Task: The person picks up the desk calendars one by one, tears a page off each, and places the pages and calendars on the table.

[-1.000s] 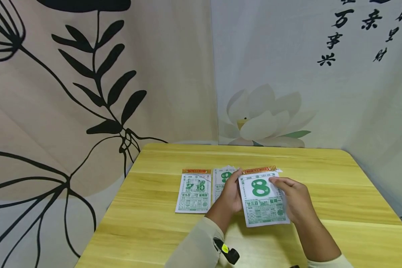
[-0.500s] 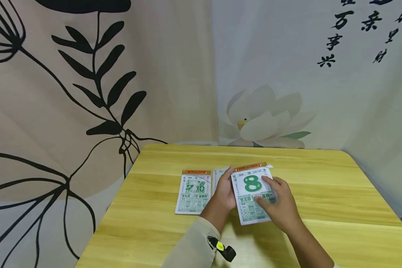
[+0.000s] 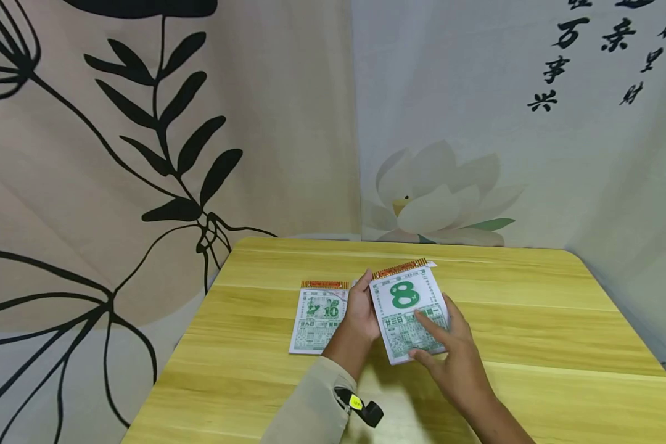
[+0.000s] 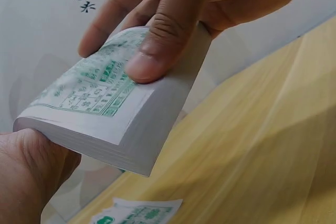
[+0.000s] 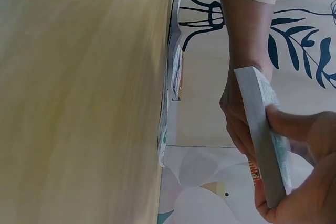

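A thick tear-off calendar [image 3: 405, 320] with a green 8 and a red-gold top strip is held up over the table, tilted. My left hand [image 3: 362, 311] grips its left edge; in the left wrist view part of that hand [image 4: 31, 171] shows at the lower left. My right hand [image 3: 455, 357] is at its lower right, thumb on the printed page near the bottom and other fingers at the side edge. The right wrist view shows the calendar's page edges [image 5: 260, 135] and my right hand [image 5: 310, 166] around one end.
Another tear-off calendar [image 3: 320, 320] marked 10 lies flat to the left on the yellow wooden table [image 3: 533, 308]. Printed sheets [image 4: 139, 212] lie on the table in the left wrist view, mostly hidden from the head view. A patterned curtain [image 3: 288, 123] hangs behind.
Both hands have carried the calendar to the left and slightly up, hiding the 9 sheet. My right hand has shifted from its upper right side down toward the lower corner.
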A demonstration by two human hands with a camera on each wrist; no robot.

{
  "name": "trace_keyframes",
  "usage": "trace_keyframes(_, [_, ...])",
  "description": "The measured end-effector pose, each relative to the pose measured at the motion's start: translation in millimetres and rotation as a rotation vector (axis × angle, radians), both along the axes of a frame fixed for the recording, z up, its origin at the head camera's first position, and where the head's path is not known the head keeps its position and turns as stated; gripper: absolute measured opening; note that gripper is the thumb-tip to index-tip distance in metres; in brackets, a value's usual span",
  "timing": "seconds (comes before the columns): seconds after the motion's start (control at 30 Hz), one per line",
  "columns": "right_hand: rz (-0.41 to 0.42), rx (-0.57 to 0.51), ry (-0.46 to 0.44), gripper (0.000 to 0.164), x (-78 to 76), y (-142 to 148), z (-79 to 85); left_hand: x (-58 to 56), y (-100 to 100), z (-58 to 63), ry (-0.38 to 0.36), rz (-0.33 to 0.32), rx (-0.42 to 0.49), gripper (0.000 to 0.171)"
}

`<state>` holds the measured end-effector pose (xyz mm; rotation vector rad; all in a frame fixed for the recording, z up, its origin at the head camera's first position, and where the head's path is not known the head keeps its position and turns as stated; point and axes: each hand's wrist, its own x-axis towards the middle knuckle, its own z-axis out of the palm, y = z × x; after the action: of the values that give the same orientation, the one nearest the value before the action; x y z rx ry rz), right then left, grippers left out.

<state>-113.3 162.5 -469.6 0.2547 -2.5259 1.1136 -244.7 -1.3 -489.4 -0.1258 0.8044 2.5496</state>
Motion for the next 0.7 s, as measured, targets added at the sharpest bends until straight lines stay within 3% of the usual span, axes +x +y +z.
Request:
trace_keyframes(0.27, [-0.041,-0.005,0.114,0.05,0.3,-1,0.9,2.2,-1,-0.3,-0.02,0.019,-0.001,0.04])
trace_keyframes(0.47, [-0.166,0.031,0.241,0.054,3.8,1,4.2,1.2,1,-0.9,-0.027,0.047,-0.028,0.04])
trace_keyframes(0.57, [-0.261,0.054,0.184,0.064,9.0,-2,6.8,1.2,2,-1.0,-0.016,0.052,-0.028,0.04])
trace_keyframes(0.7, [-0.348,0.054,-0.027,0.08,17.5,-6,10.0,2.4,4,1.5,0.004,0.048,-0.021,0.046])
